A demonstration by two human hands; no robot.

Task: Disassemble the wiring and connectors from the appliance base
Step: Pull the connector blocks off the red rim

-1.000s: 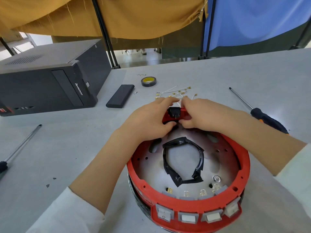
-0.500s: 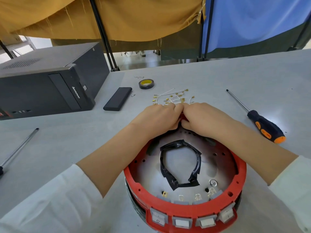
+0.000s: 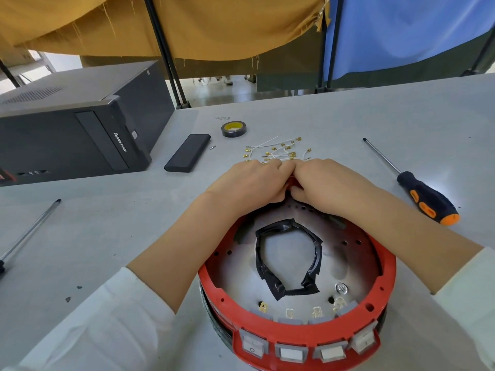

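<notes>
The round red appliance base (image 3: 300,334) lies open on the table in front of me, with a metal floor, a black taped ring (image 3: 288,257) inside and several white rocker switches (image 3: 290,353) on its near wall. My left hand (image 3: 249,184) and my right hand (image 3: 326,186) press together at the base's far rim, fingers curled over a small part that they hide. Only a sliver of red rim shows between them. Removed white wires with brass connectors (image 3: 278,151) lie just beyond my fingers.
An orange-and-black screwdriver (image 3: 423,196) lies to the right. A black tape roll (image 3: 233,129), a flat black case (image 3: 187,156) and a black computer tower (image 3: 72,129) sit at the back left. Another screwdriver shaft (image 3: 29,231) lies at the far left.
A second ago a black connector block showed between my fingers at the far rim. Both hands have since closed over it and it is hidden.
</notes>
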